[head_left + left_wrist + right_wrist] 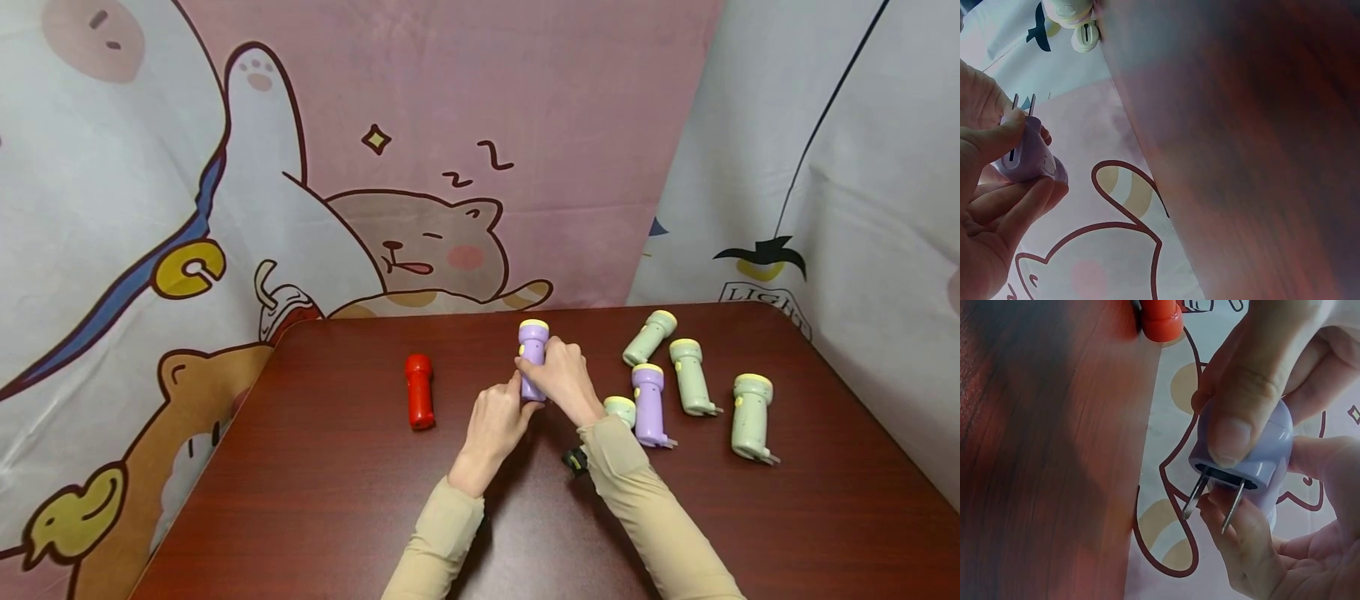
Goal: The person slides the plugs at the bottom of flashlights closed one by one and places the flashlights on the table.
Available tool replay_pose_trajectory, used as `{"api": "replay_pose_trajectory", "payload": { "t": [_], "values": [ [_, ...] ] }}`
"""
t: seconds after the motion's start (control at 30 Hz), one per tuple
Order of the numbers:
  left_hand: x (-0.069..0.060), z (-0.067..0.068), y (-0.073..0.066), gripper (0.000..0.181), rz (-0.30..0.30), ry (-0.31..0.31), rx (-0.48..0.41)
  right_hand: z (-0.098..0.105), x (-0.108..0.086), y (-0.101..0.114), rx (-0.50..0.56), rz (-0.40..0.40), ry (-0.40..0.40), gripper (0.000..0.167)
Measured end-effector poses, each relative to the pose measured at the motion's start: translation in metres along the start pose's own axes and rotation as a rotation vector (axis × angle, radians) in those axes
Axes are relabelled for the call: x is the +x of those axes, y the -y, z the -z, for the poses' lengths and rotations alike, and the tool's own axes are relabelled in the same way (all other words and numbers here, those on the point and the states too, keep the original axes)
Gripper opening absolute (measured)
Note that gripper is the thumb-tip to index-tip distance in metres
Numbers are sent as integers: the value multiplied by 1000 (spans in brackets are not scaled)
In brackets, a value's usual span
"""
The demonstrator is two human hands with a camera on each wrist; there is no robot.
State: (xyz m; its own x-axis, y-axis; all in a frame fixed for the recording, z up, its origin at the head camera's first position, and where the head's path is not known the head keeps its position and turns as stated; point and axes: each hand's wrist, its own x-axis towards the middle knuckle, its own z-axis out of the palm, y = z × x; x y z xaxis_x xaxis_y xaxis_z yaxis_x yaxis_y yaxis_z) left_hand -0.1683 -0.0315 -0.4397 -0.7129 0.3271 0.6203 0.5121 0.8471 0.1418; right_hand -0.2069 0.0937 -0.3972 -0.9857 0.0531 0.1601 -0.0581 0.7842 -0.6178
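Down at the near edge of the tabletop [300, 508], two tan sleeves [446, 529] come in, and just beside the right one there's a small dark object [576, 461], too small to make out. Next up, the left hand [491, 425], and it has a grip: fingers and thumb round the lower end of a purple torch [533, 352]. And here's the right hand [567, 375] on that same torch, holding it higher up! It's raised over the tabletop's middle, in towards the far edge, and the wrist views show two metal prongs [1233, 507] jutting from its base, a thumb pressed right at that end.

Over near the right edge, a pale green torch [751, 421], prongs out. Left of it, a second purple torch [649, 408], prongs out too, and tucked beside that a half-hidden green one [621, 409], partly behind the right sleeve. Across towards the left edge, the red torch [420, 392], all alone. Farther back, another green torch [691, 379], and nearest the far edge, a slanted green one [649, 337]. Beyond that edge hangs the backdrop [585, 150], pink and white, with a sleeping cartoon cat [442, 242].
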Motion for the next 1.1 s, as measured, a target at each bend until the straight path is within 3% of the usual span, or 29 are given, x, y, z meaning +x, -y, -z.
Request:
{"api": "replay_pose_trajectory", "payload": {
  "t": [0.53,1.1],
  "values": [
    [0,-3,1,41,-56,-31,3,-1,-1,-1,-9,-7,-26,40],
    [1,-3,1,38,-66,-39,14,-3,-1,-1,-6,-7,-42,40]
  ]
}}
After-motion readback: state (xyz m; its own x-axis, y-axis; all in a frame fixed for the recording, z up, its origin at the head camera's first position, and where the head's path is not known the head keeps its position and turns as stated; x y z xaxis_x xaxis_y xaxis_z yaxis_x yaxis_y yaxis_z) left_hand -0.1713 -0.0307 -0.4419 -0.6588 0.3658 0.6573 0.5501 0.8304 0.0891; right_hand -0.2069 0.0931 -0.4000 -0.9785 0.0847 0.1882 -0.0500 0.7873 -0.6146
